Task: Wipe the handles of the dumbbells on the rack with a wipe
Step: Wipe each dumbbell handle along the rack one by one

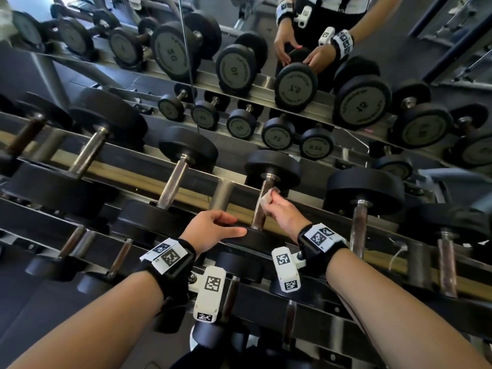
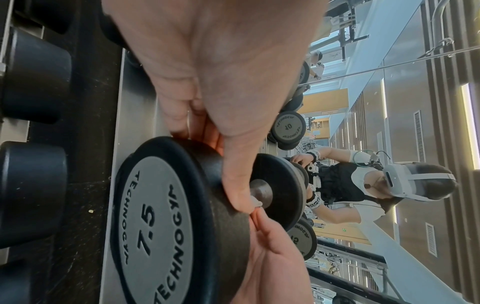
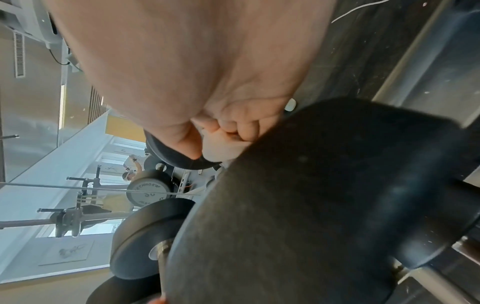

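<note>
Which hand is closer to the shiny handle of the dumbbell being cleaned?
Right. The right hand presses the wipe against the handle. The left hand rests on the 7.5 dumbbell's near head, beside the handle's lower end.

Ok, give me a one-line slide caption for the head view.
Right hand presses a white wipe to the metal dumbbell handle; left hand steadies its black end plate.
</note>
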A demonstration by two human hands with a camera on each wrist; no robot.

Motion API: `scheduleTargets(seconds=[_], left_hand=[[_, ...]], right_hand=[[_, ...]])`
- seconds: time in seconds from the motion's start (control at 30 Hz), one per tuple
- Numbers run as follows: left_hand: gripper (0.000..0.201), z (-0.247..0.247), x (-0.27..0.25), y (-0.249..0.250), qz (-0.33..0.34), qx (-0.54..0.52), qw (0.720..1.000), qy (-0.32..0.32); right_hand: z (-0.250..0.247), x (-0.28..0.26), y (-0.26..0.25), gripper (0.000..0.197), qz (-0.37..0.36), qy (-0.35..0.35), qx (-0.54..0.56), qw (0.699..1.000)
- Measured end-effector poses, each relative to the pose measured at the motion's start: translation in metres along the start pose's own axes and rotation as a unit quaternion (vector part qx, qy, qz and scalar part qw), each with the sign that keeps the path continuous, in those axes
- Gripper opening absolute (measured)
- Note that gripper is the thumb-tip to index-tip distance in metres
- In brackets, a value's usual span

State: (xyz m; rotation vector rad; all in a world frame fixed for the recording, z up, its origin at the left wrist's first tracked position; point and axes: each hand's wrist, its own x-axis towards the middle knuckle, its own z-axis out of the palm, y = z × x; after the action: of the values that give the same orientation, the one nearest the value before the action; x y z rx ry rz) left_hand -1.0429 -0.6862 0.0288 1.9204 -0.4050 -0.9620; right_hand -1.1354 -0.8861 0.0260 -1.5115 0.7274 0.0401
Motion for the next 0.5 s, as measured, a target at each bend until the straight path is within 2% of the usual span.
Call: scheduleTargets(seconds=[0.03, 0.1, 0.2, 0.37, 0.5], left_hand=[[0.054, 0.000, 0.000, 0.000, 0.000, 0.000, 1.000, 0.000], [0.053, 0.000, 0.000, 0.000, 0.001, 0.001, 1.000, -0.001], [0.049, -0.001, 0.001, 0.000, 0.003, -0.005, 1.000, -0.002], [0.046, 0.001, -0.002, 0.001, 0.004, -0.012, 1.000, -0.005], [0.045, 0.000, -0.002, 0.003, 0.005, -0.008, 1.000, -0.006]], right_hand=[[0.001, 0.005, -0.003, 0.032, 0.000, 0.009, -0.009, 1.000], [0.001, 0.012, -0.005, 0.050, 0.006, 0.021, -0.033, 0.999], [0.000, 0.000, 0.002, 0.065, 0.005, -0.007, -0.084, 0.996], [-0.004, -0.036, 0.026, 0.061, 0.013, -0.070, -0.133, 0.989], [-0.003, -0.028, 0.018, 0.060, 0.010, -0.052, -0.123, 0.991]])
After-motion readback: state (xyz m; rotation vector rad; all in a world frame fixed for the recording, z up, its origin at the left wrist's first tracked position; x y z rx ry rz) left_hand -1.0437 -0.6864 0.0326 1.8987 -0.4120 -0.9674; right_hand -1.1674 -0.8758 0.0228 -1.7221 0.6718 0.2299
